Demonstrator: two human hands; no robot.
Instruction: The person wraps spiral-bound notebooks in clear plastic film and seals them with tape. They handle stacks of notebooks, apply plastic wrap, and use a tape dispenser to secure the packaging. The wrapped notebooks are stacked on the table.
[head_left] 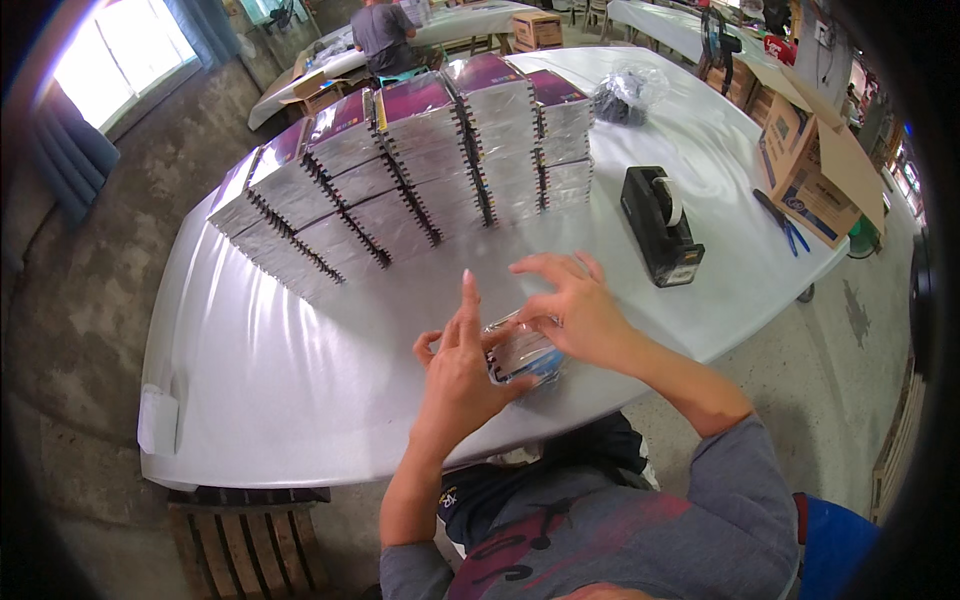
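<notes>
A small pack in clear film [528,352] lies at the near edge of the table, between my two hands. Through the film show a dark coil-like edge at its left and a blue patch at its near right; it resembles a little spiral-bound notebook. My left hand [462,372] holds its left side, thumb along the near edge and index finger raised. At the top right, my right hand [582,312] pinches the film between thumb and finger, the other fingers spread. The film between the fingertips is partly hidden.
Tall rows of shiny film-wrapped spiral-bound packs [400,150] stand across the far side of the white table [270,400]. To the right are a black tape dispenser [660,228], blue-handled pliers [783,222] and an open carton [808,178]. Crumpled clear plastic [628,95] lies behind.
</notes>
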